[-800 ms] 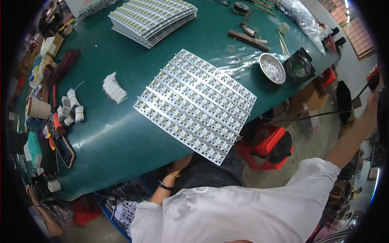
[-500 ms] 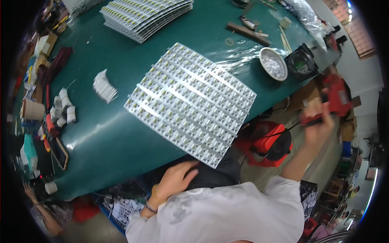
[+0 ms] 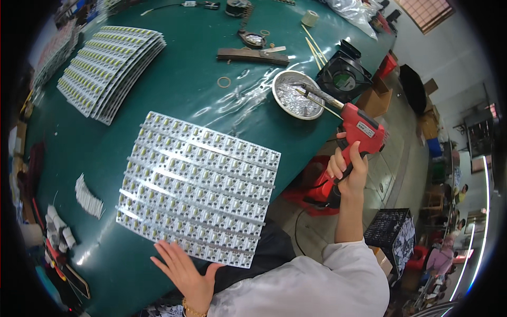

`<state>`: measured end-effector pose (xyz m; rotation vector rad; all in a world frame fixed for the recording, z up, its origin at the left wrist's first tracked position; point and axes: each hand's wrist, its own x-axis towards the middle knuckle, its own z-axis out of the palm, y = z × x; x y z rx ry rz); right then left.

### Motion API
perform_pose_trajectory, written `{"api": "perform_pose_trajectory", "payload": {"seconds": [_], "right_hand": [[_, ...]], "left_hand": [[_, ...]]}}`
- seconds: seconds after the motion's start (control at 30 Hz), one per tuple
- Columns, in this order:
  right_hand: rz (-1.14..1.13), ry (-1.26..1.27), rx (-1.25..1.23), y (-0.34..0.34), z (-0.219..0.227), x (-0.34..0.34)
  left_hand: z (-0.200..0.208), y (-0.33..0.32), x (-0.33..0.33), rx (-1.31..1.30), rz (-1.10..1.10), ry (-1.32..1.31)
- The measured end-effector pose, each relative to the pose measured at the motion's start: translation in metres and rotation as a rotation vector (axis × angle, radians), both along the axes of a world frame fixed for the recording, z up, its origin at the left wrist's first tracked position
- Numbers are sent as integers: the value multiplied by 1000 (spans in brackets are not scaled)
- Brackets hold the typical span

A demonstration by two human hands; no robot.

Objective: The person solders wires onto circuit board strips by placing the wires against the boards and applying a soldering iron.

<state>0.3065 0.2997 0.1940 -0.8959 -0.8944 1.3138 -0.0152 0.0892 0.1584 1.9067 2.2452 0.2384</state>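
Note:
My right hand (image 3: 351, 166) is wrapped round the grip of a red soldering gun (image 3: 364, 129). Its metal tip and a thin guide rod reach left over a round, pale-rimmed bowl (image 3: 275, 96) filled with silvery scraps. On the green table lies a square white LED panel (image 3: 198, 193), made of rows of small lamps, its near edge toward my body. My left hand (image 3: 185, 277) is spread at that near edge, fingertips at the panel's border; whether they press on it I cannot tell.
A stack of similar panels (image 3: 111, 71) stands at the far left. Short white wires (image 3: 88, 198) lie left of the panel. Behind the bowl are a black fan (image 3: 343, 79) and a dark bar (image 3: 253, 56). A black crate (image 3: 391, 227) is on the floor at right.
The soldering gun has swung left from the far right, its tip now over the bowl. My left hand has moved from my lap to the panel's near edge. The view has turned.

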Motion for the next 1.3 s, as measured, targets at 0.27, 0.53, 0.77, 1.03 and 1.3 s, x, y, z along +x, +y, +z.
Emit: {"api": "perform_pose_trajectory", "payload": {"seconds": [0.27, 0.53, 0.77, 1.03, 1.3], "right_hand": [[-111, -113, -72, -21, 6, 10], [-96, -186, -108, -26, 17, 2], [-99, -212, -87, -27, 13, 6], [-93, -207, -74, -29, 16, -1], [-204, -358, -115, -31, 15, 2]], "left_hand": [[12, 7, 5, 6, -14, -101], [37, 26, 3, 25, -138, -91], [33, 22, 2, 13, -127, -109], [33, 22, -1, 23, -128, -115], [34, 21, -2, 7, -130, -118]]}}
